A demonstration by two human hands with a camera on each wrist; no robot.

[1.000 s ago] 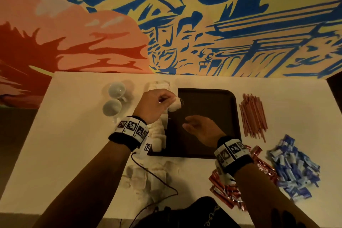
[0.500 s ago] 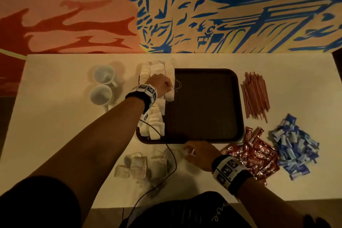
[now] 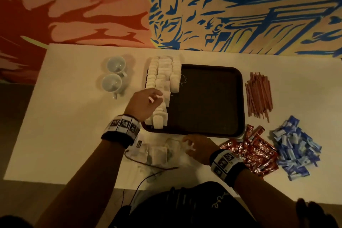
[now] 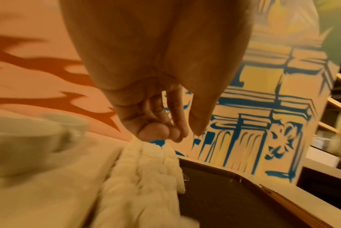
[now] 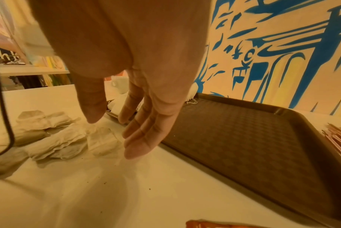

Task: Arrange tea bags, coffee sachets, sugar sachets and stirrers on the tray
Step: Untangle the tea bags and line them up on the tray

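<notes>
where tea bags (image 3: 162,87) line the tray (image 3: 238,98) left edge, bare tray floor rightward

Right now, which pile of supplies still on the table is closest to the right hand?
The loose tea bags in front of the tray; the right hand reaches over them. The coffee, sugar and stirrers lie further right.

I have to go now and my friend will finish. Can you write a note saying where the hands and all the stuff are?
Left hand: empty, fingers loosely curled, over the rows of tea bags on the left side of the tray.
Right hand: open, empty, over the table by the loose tea bags in front of the tray.
Done: three rows of tea bags started on the tray.
Left: the loose tea bags, then the coffee sachets, sugar sachets and stirrers, all on the table to the tray's right.
</notes>
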